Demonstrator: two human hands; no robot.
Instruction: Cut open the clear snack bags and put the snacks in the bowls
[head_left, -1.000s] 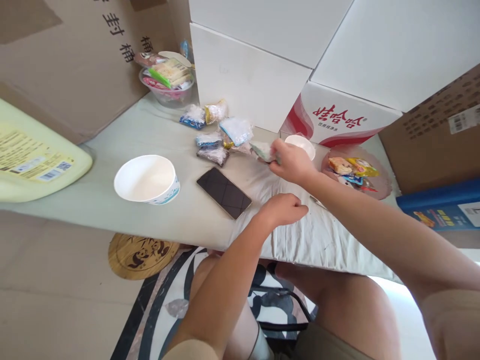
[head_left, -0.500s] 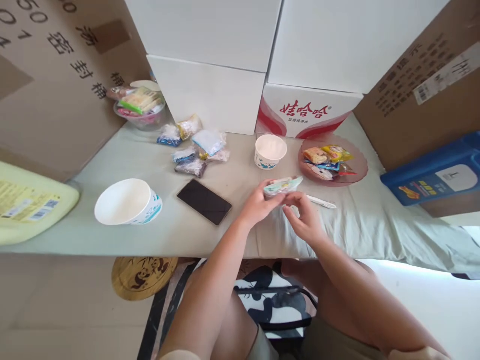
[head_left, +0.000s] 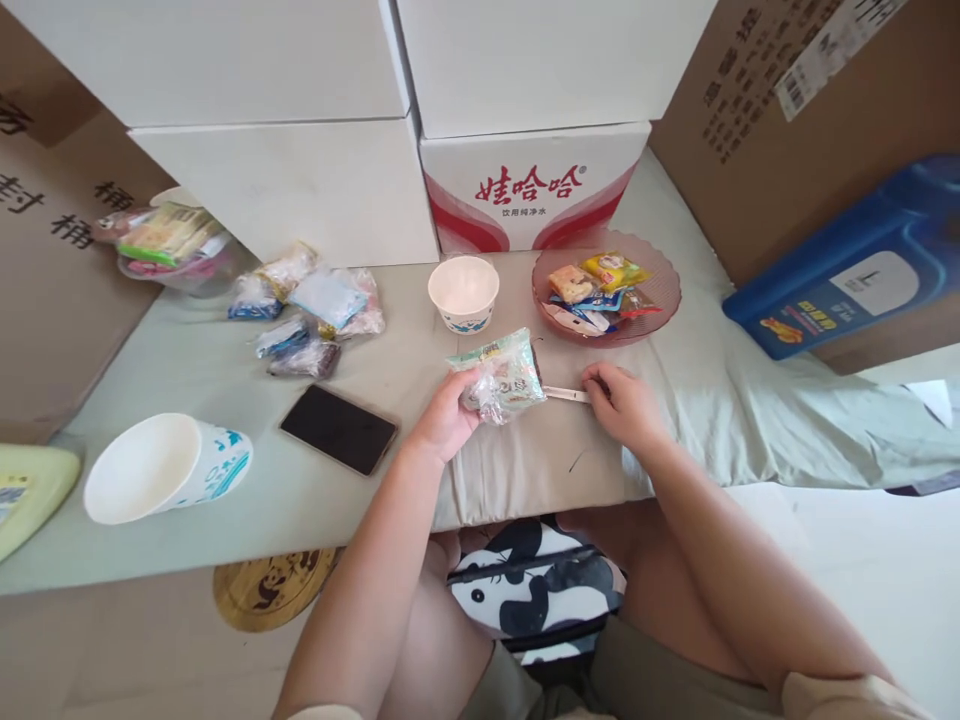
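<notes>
My left hand (head_left: 450, 415) is closed around the lower left of a pale green plastic snack packet (head_left: 510, 375), held above the cloth with its printed side showing. My right hand (head_left: 622, 400) rests low at the cloth, its curled fingers gripping the right end of a slim white stick-like tool (head_left: 566, 395). The tool's left end lies close to the packet, and its exact kind is too small to make out. Just beyond the packet stands a small white paper bowl (head_left: 465, 295). A pink clear bowl (head_left: 667, 295) with several wrapped snacks sits behind my right hand.
A black phone (head_left: 339, 428) and a large paper tub (head_left: 169, 468) lie to the left. Several crumpled wrappers (head_left: 311, 310) are behind the phone. White boxes (head_left: 285, 190) wall the back; a blue bottle (head_left: 847, 260) leans at right. A filled plastic bowl (head_left: 217, 275) stands back left.
My right hand has left the packet and moved down to the white tool, gripping its end. My left hand keeps the packet, now turned to face up. The view has shifted right.
</notes>
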